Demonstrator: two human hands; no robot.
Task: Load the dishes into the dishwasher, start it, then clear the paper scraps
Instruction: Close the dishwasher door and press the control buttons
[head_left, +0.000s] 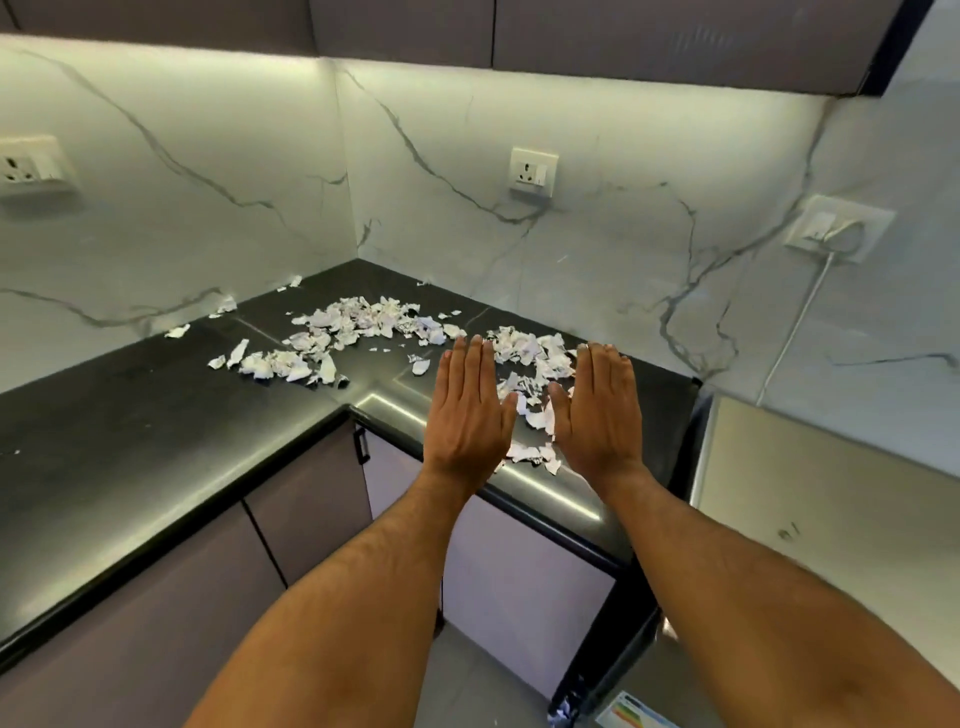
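Two bare forearms reach forward from the bottom edge, and both hands are flat, palms down, fingers straight and close together, holding nothing. The left hand (470, 410) and the right hand (597, 410) are side by side over the near edge of the black countertop (156, 441), thumbs pointing toward each other with a small gap between them; whether the palms touch the surface cannot be told. The countertop is glossy dark stone, L-shaped, with a rounded front edge that catches strips of light. Under it are matte mauve cabinet doors (306, 499) with a slim black handle. To the right stands a brushed steel appliance (831, 519) with a flat top. The paper scraps (358, 325) are torn, crumpled white bits with faint print, irregular in shape, lying on the countertop: some between and just beyond the hands, a thicker scatter farther back toward the corner. Behind rises a white marble-look backsplash (208, 208) with grey veins, carrying a white wall socket (533, 170).
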